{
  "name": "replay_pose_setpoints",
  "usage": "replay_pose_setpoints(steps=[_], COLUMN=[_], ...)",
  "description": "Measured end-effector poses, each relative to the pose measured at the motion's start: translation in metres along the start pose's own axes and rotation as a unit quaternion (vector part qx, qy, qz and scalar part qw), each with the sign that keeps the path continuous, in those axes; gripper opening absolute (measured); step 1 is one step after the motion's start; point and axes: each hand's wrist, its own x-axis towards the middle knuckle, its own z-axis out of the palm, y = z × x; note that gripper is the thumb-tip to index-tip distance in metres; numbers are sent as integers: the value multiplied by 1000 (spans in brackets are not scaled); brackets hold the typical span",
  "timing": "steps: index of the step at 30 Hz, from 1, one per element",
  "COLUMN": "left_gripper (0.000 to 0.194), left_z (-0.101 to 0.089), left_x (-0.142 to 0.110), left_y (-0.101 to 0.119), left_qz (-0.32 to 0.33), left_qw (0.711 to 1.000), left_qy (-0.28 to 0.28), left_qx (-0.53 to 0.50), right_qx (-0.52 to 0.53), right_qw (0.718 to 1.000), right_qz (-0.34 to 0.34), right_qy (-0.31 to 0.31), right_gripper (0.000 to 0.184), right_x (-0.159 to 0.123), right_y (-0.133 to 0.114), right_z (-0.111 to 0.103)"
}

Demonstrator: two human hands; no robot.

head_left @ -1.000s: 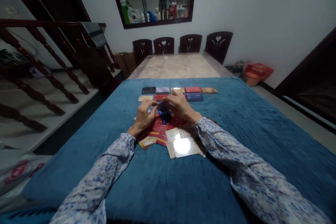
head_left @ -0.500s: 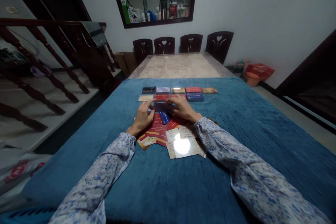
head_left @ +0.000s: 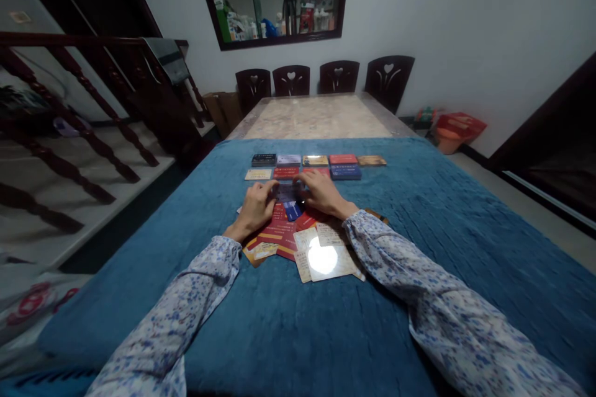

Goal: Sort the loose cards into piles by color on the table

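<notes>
Between my two hands is a small stack of dark purplish cards (head_left: 285,192), held just above a loose pile. My left hand (head_left: 256,205) grips its left end with thumb and fingers. At the other end, my right hand (head_left: 322,192) pinches it with bent fingers. Below lie scattered cards: maroon cards (head_left: 282,231), a blue card (head_left: 293,210), a red card (head_left: 307,219) and cream cards (head_left: 303,254), one with a bright glare. Beyond my hands, neat card stacks stand in two rows, among them a black stack (head_left: 264,160) and a blue stack (head_left: 345,172).
A blue cloth (head_left: 186,211) covers the near part of the table; its bare marble top (head_left: 321,116) shows behind. Dark chairs (head_left: 339,78) line the far wall. A wooden railing (head_left: 88,130) runs at left, and a red-bagged bin (head_left: 454,130) stands on the floor at right.
The dark cards have tilted, so more of their face shows. Both hands have shifted slightly, with the right fingers drawn in closer around the right end.
</notes>
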Motion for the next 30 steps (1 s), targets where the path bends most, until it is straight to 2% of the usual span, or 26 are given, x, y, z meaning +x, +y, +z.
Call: replay_pose_setpoints(steps=[7, 13, 22, 30], left_gripper=[45, 49, 53, 53], left_z=[-1, -1, 3, 2], left_x=[2, 4, 7, 9], left_y=[5, 6, 1, 0], left_qz=[-33, -41, -53, -40], left_qw=[999, 997, 996, 997], left_qy=[-32, -45, -60, -53], left_qx=[26, 40, 44, 24], right_qx=[-43, -44, -18, -48], right_qw=[997, 995, 994, 994], right_qz=[41, 54, 59, 50], right_qy=[-42, -69, -89, -81], right_gripper=[51, 52, 60, 60], right_x=[-2, -1, 0, 1], right_y=[-8, -11, -8, -5], right_z=[-4, -7, -5, -4])
